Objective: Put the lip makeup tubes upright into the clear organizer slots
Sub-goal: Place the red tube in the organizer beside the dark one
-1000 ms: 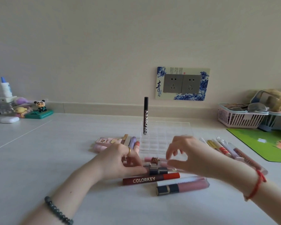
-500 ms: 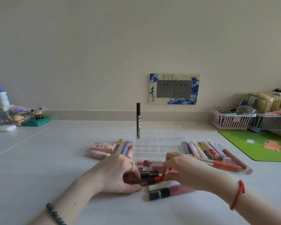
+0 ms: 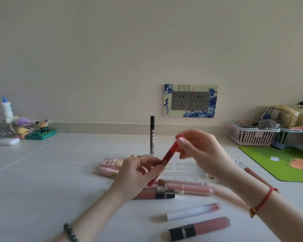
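Lifted off the table (image 3: 59,180) since a moment ago, the red tube (image 3: 168,157) slants in the air over the clear organizer (image 3: 184,169). The left hand (image 3: 138,173) grips its lower end and the right hand (image 3: 205,152) pinches its upper end. A black tube (image 3: 152,135) stands upright in the far left slot.

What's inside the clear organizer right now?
One black tube stands upright in a back slot. The left hand, right hand and red tube cover much of the organizer.

Clear organizer (image 3: 184,169) mostly hidden behind R hand (image 3: 205,154); L hand (image 3: 138,173) covers red tube (image 3: 170,154) label excpt "EY".
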{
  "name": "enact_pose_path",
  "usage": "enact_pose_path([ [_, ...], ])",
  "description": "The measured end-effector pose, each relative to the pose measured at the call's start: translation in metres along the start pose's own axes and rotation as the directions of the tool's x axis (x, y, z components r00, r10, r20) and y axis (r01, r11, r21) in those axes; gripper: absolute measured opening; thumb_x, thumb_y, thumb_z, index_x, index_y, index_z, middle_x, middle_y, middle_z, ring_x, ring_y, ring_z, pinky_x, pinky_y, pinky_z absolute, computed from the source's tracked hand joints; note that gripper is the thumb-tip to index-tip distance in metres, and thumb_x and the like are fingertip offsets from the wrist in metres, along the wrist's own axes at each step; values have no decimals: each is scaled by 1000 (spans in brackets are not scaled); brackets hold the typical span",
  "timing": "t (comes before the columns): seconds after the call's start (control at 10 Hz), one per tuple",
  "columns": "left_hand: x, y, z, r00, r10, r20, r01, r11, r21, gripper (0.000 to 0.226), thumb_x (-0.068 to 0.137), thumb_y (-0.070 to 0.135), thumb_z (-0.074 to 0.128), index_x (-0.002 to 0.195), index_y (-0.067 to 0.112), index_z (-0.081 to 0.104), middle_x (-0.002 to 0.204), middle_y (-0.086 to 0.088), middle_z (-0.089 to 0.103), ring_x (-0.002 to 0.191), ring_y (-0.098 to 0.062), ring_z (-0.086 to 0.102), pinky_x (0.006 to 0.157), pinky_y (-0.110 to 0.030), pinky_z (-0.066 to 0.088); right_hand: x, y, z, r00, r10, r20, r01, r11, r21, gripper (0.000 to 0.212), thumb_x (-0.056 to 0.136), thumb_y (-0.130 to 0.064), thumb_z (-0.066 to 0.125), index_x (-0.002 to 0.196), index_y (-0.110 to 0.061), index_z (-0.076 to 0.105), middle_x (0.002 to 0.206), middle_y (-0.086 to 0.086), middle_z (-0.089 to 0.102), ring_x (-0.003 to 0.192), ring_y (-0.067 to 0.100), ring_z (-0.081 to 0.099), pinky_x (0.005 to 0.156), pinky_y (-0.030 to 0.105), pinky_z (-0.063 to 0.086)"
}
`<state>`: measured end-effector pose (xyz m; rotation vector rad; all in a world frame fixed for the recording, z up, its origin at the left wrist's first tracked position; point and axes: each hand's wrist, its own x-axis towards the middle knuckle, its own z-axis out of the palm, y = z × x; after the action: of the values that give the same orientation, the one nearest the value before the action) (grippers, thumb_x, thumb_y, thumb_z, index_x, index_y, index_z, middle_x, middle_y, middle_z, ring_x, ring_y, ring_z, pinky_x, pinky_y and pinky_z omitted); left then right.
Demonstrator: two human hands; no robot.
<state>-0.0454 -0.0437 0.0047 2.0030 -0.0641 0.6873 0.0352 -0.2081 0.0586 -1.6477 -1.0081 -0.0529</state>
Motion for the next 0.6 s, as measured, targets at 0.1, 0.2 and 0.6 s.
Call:
enact_pose_path([
  [0.1, 6, -1, 7, 999, -46, -25, 45, 998, -40, 13, 75, 24, 71, 68, 35, 71, 65, 14, 69, 62, -6, 58, 69, -30, 50, 6, 3, 16, 1000, 23, 15, -24, 998, 56, 6, 79, -11, 64, 79, -17, 62, 69, -4, 65, 60, 5, 63, 63, 19, 56],
  [0.2, 8, -8, 10, 998, -59, -16, 59, 998, 37, 10, 68, 49, 70, 76, 43, 70, 74, 15, 72, 70, -11, 62, 77, -33, 50, 11, 6, 27, 999, 54, 0, -53, 996, 70, 5, 83, -12, 60, 81, -17, 61, 79, 3, 68, 72, 12, 66, 68, 23, 58],
  [0.6, -8, 6, 12, 897, 29, 441, -199, 918, 344, 44, 52, 76, 64, 89, 51, 61, 67, 37, 59, 96, 5, 59, 114, -30, 7, 64, 44, 28, 876, 168, -451, -49, 964, 263, 8, 87, -11, 56, 94, -10, 55, 85, 8, 65, 78, 18, 64, 68, 30, 57],
])
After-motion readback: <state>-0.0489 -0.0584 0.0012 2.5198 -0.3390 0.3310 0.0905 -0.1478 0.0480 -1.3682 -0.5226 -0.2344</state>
